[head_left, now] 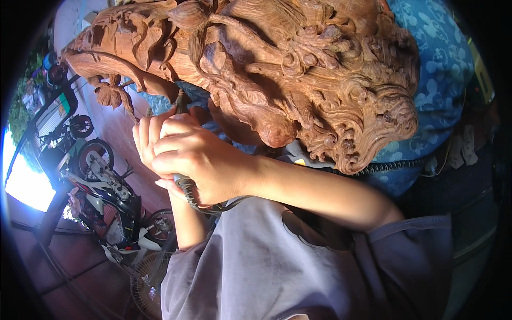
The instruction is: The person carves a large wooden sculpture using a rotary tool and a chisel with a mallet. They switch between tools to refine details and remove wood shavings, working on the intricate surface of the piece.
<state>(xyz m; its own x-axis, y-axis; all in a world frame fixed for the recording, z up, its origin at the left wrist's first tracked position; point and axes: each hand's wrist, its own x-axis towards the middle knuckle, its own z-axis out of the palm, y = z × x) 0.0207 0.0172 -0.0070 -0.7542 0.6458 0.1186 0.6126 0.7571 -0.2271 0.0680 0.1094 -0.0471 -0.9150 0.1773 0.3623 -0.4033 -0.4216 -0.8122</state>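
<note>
A large reddish-brown wood carving [298, 69] with leaves, curls and flowers fills the upper part of the view. My right hand [200, 160] is wrapped around a slim carving handpiece whose ribbed cable [188, 191] hangs out below the palm. The handpiece's dark tip [181, 101] points up at the carving's lower left edge, near a carved leaf [109, 93]. My left hand [150, 133] sits just behind the right one with its fingers closed against the same tool. Most of the tool's body is hidden by the two hands.
Blue patterned cloth [445, 64] lies under the carving at the right. Parked motorbikes [106, 197] stand at the left on a reddish tiled floor [69, 261]. A round fan grille [149, 277] is at lower left. My grey shirt [298, 266] covers the bottom.
</note>
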